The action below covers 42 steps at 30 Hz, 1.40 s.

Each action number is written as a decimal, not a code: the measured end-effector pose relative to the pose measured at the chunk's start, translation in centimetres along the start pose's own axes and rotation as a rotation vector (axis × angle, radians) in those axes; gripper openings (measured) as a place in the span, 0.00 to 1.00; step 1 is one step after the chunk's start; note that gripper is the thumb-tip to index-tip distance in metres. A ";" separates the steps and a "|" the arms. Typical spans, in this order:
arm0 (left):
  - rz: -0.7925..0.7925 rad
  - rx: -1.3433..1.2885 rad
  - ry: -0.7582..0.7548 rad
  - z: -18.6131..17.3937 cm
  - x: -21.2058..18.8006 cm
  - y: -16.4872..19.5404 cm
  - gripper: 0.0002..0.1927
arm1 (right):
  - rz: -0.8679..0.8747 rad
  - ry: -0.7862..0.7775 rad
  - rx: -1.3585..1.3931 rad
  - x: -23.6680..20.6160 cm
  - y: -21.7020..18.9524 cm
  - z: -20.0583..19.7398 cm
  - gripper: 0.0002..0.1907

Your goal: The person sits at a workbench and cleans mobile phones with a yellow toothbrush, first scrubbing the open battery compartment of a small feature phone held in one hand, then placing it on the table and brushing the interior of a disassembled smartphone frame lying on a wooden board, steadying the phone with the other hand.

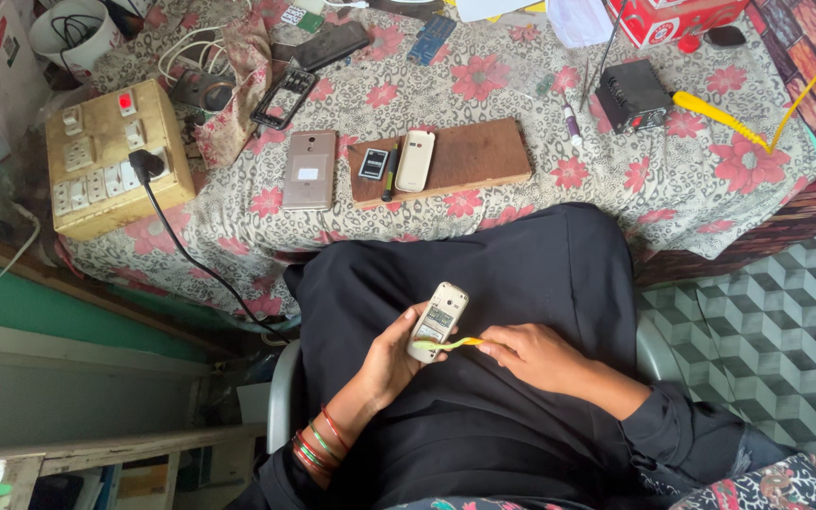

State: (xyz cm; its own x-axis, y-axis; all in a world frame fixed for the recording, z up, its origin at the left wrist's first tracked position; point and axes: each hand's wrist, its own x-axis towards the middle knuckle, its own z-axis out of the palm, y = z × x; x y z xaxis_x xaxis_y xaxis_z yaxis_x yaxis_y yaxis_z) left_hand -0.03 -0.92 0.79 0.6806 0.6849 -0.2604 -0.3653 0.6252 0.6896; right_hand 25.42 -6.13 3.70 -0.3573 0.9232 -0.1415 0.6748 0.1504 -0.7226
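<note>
a: what's sitting far left on the counter [521, 203]?
b: beige switchboard [115, 156] with a black plug [146, 164] in it, cable trailing down off the edge. right of that, a rose-gold phone [309, 170] lying back-up, then a wooden board [465, 156] carrying a small battery [373, 163] and a cream phone back cover [416, 160].
a: hands?
b: both working over the lap, below the counter. left hand [389, 364] is gripping a small cream phone [437, 322], fingers wrapped around its lower half, open back facing up. right hand [535, 354] is pinching a yellow-green toothbrush [455, 344], fingers closed on the handle, brush end touching the phone's back.
a: far right?
b: black box unit [631, 94] near the counter's right end, yellow tool handle [718, 115] just beside it.
</note>
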 end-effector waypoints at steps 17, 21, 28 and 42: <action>-0.009 0.090 0.049 -0.1 0.2 -0.2 0.27 | -0.001 -0.021 -0.033 0.0 0.3 0.1 0.14; -0.027 0.100 0.054 0.1 0.2 -0.2 0.27 | -0.002 -0.014 -0.029 0.0 0.3 0.2 0.14; -0.030 0.091 0.063 0.3 0.0 0.0 0.27 | 0.004 0.008 -0.015 -0.2 0.4 0.2 0.14; -0.004 0.047 0.071 0.2 0.2 -0.3 0.28 | 0.012 0.059 0.032 -0.3 0.8 0.3 0.12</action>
State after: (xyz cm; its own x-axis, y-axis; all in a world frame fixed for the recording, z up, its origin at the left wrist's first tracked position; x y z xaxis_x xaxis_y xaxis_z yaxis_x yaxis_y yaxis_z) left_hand 0.33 -1.03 0.68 0.6347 0.7081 -0.3094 -0.3314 0.6112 0.7188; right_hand 25.90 -6.37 3.00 -0.3100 0.9443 -0.1106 0.6574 0.1288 -0.7424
